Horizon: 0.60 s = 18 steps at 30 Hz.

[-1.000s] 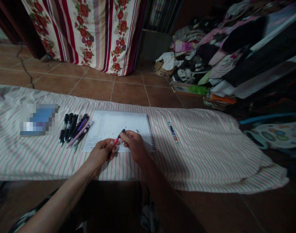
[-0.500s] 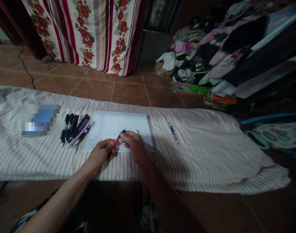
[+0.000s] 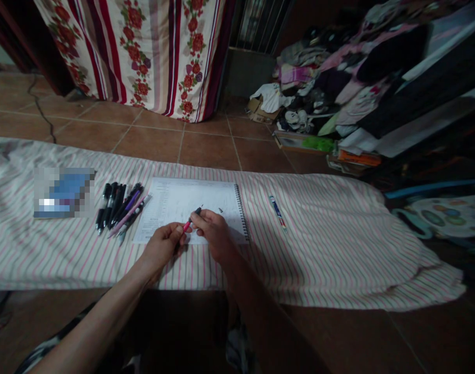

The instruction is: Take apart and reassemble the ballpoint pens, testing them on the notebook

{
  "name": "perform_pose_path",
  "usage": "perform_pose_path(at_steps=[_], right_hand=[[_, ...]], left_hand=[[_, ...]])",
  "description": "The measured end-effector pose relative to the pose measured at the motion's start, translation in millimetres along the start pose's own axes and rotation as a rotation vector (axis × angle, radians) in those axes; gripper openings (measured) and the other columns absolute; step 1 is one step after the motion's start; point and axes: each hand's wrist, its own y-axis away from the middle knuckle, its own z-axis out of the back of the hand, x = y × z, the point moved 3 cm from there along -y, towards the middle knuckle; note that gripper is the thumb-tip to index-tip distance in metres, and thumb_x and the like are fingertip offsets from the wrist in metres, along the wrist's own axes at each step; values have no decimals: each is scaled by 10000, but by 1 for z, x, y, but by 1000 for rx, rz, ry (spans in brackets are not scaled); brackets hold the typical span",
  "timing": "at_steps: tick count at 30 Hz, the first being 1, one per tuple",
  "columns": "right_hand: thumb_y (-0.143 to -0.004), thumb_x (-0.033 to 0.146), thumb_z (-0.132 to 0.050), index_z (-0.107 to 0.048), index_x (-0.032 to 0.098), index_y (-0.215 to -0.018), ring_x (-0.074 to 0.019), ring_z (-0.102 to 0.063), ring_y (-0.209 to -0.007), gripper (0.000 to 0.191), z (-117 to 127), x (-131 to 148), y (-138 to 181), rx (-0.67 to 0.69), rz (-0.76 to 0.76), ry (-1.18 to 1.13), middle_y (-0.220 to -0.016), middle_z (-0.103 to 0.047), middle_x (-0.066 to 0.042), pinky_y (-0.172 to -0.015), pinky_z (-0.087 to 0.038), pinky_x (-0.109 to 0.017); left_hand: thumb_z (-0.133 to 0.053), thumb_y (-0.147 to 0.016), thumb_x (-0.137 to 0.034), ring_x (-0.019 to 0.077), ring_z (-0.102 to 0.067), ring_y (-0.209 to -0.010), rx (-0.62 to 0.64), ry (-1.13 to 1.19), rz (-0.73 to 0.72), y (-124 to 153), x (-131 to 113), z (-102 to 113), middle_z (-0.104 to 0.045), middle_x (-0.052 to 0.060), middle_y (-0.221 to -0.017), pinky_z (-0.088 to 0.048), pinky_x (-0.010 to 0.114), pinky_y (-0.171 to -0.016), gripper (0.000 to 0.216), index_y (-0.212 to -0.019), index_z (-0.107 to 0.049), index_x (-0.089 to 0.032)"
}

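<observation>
Between both hands is a pink pen with a dark front end, held at a slant over the lower part of a spiral notebook. My left hand is closed around the pen's pink rear part. With fingers pinched, my right hand grips the dark part near its tip. A small dark piece lies on the page by my right hand; its kind is too small to tell. Part of the pen is hidden by my fingers.
Several pens lie in a bunch left of the notebook, beside a pixelated flat object. A blue-and-white pen lies to the right. Striped cloth covers the low surface. Behind are a floral curtain and heaped clothes.
My hands and the pink pen have barely shifted. The grip of both hands stays the same, and the things on the cloth lie where they were.
</observation>
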Motion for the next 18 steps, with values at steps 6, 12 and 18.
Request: perform_pose_path(at_steps=[6, 12, 18], right_hand=[[-682, 272, -623, -631, 171, -873, -95, -584, -628, 216, 0, 4, 2, 26, -47, -100, -875, -688, -53, -462, -333, -194], [-701, 309, -619, -635, 157, -866, -83, -571, -612, 225, 0, 6, 1, -35, 31, -73, -864, -685, -54, -449, -336, -182], [-691, 328, -634, -636, 163, -880, -85, -574, -612, 251, 4, 6, 0, -60, 21, -57, -862, -688, -47, -451, -335, -181]], left_hand=[[-606, -711, -392, 47, -339, -389, 17, -6, -11, 0, -1, 0, -415, -63, -470, -202, 213, -419, 291, -586, -477, -163], [-607, -695, -379, 46, -359, -382, 0, -17, 4, -1, -1, 0, -444, -64, -495, -217, 205, -413, 248, -653, -510, -155], [-533, -771, -328, 58, -380, -387, 13, -69, 39, 2, -1, 0, -477, -33, -451, -245, 199, -411, 231, -621, -502, -155]])
